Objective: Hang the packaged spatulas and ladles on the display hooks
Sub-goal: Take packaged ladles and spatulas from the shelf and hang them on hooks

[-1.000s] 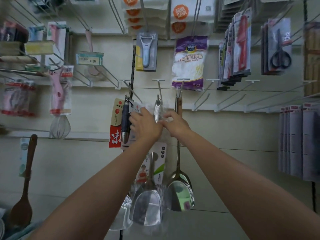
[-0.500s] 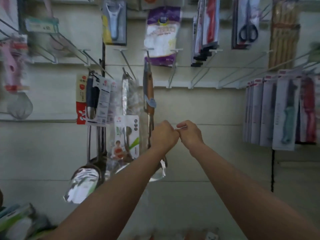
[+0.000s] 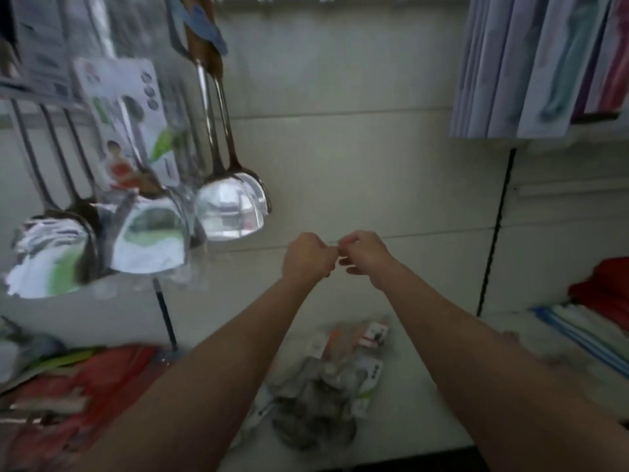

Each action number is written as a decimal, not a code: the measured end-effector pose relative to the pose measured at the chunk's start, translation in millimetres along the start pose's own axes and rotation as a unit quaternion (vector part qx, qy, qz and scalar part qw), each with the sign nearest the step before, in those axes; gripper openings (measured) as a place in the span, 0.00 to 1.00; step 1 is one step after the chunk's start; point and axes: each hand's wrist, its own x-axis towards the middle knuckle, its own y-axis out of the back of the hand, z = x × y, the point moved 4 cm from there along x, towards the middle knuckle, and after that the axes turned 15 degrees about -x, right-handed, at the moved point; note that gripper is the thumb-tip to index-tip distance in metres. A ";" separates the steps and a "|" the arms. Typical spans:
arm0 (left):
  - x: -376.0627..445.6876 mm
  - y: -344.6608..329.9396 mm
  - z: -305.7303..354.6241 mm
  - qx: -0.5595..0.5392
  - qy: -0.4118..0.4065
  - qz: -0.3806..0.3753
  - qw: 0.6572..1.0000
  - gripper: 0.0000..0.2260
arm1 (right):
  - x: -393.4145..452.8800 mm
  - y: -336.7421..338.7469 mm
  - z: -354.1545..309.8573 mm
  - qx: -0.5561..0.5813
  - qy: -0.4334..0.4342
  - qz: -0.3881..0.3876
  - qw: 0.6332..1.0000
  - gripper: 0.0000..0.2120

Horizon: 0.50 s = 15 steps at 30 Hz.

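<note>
Between the two fists, nothing I can make out for certain: left hand [image 3: 308, 255] and right hand [image 3: 366, 253] curled, knuckles nearly touching, maybe pinching a thin scrap, can't tell. Packaged utensils [image 3: 326, 396] lie heaped on the shelf [image 3: 415, 386] below, near its front edge; axis unclear w/ blur. Prob. light, crinkly, slippery film; grab by header card. Hung spatulas [image 3: 231, 206] point blades down.

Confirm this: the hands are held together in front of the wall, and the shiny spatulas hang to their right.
Wrong on one point: the head view shows the shiny spatulas hanging to the left of the hands, not the right. The left hand and right hand are indeed held together in front of the wall.
</note>
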 end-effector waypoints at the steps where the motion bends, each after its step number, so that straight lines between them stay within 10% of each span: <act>1: -0.3 -5.7 -7.9 -0.007 0.009 -0.004 1.000 0.10 | 3.6 3.4 8.3 0.006 -0.006 -0.002 1.000 0.04; 15: 21.6 -107.4 -105.8 -0.160 0.116 -0.129 0.972 0.08 | 32.9 11.4 140.1 -0.080 -0.154 -0.161 0.972 0.07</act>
